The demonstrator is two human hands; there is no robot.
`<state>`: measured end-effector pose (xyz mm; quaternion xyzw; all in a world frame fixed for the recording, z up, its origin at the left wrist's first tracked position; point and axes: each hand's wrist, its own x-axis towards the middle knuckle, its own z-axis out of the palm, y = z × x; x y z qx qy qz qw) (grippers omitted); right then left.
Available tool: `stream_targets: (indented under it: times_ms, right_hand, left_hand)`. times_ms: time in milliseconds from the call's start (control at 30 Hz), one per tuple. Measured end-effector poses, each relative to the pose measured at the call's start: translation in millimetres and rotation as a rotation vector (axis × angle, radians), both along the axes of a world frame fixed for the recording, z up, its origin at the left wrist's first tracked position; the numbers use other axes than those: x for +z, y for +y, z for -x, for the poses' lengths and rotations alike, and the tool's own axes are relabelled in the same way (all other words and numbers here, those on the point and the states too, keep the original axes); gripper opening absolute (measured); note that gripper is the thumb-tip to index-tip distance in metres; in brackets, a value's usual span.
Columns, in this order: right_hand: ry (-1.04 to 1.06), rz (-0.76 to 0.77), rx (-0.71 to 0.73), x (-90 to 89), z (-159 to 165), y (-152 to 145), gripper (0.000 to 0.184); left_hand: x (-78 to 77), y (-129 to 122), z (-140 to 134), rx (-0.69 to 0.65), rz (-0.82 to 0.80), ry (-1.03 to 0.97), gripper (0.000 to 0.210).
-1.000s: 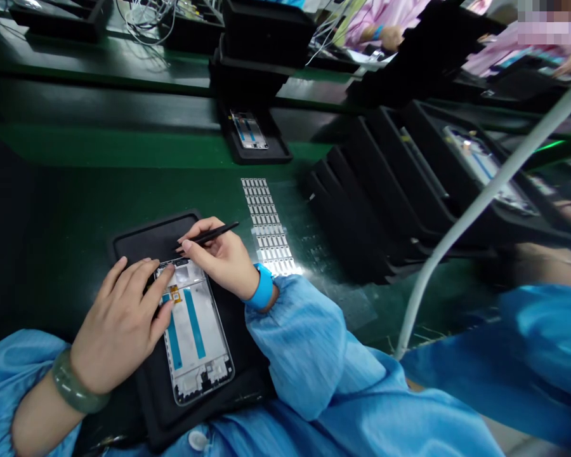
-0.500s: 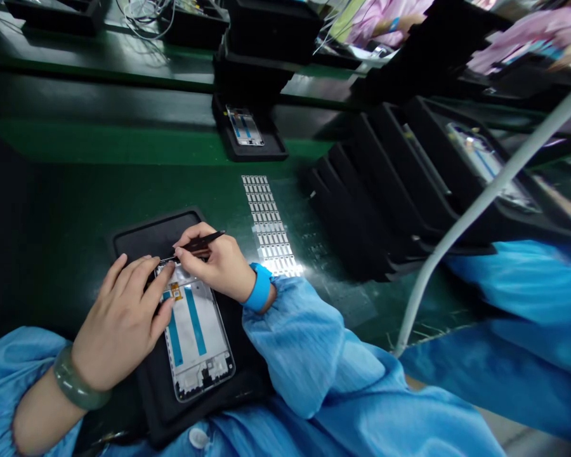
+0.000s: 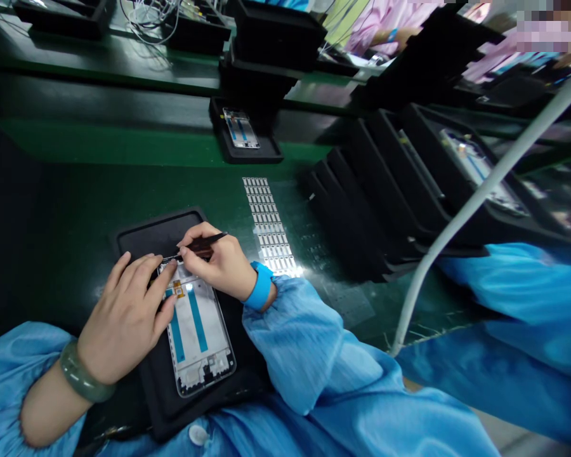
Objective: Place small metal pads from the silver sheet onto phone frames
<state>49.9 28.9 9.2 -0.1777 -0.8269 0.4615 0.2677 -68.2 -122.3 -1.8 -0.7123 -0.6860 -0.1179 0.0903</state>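
A phone frame with two blue strips and an orange flex piece lies in a black foam tray before me. My left hand is spread over its upper left edge, fingers stretched, the fingertips touching near the top. Dark tweezers are pinched in my right hand, which hovers over the frame's top end. Their tips point left, close to my left fingertips; the exact contact spot is hidden by my fingers.
Right of the tray, a sheet of small silver stickers lies on the green table. Leaning black trays stand farther right, behind a grey curved tube. Another phone frame sits in a tray at the back. Co-workers' sleeves show at right.
The view has shifted slightly. Both hands keep nearly the same place on the phone frame, with the tweezers still in my right hand.
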Motion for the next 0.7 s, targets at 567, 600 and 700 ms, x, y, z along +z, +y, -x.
stream_targets:
  times_ms: [567, 600, 700]
  right_hand:
    - [-0.106, -0.381, 0.088, 6.5, 5, -8, 0.006]
    - [-0.106, -0.352, 0.067, 5.4, 5, -8, 0.006]
    - [-0.064, -0.099, -0.049, -0.3, 4, -4, 0.002]
  left_hand:
    - [-0.1, 0, 1, -0.015, -0.016, 0.007, 0.039]
    - [0.1, 0, 1, -0.021, -0.015, 0.002, 0.040]
    - [0.3, -2, 2, -0.029, 0.001, -0.016, 0.046]
